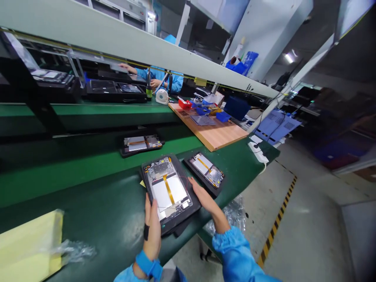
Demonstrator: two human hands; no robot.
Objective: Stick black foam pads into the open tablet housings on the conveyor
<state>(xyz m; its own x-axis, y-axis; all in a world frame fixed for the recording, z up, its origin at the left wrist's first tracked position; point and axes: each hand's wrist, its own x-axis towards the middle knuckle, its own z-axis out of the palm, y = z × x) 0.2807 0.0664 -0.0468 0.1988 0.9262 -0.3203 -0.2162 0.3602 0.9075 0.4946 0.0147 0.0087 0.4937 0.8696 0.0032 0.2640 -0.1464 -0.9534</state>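
An open tablet (167, 192) in a black housing lies tilted on a dark stack on the green workbench (96, 203). Its battery panels, circuit board and yellow ribbon cable are exposed. My left hand (152, 231) grips the near left edge, with a black band on one finger. My right hand (204, 197) presses on the right edge, fingers reaching over the rim. Just beyond my right hand lies a second open tablet (204, 170), apart from my fingers. A third open tablet (141, 144) sits farther along the bench.
A wooden board (213, 131) holds red and blue bins and small parts. A white power strip (257, 152) lies at the bench edge. A yellow sheet (29, 246) lies at lower left, and a co-worker's blue sleeve (158, 74) shows beyond the overhead shelf (117, 39).
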